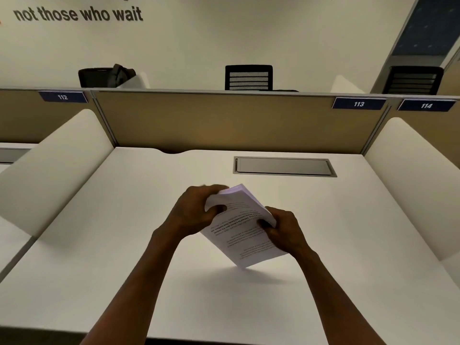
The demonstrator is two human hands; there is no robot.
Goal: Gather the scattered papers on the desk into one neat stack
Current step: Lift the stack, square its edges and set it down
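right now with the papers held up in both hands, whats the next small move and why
Probably lower the stack and tap its bottom corner square on the desk: both hands, left and right, hold it tilted above the surface, and no loose sheets remain visible.

Dim, warm indoor light, wide-angle view.
Soft shadow falls on the desk under the paper stack; left hand fingertips motion-blurred; partition lines bow toward the edges; printed text too soft to read.
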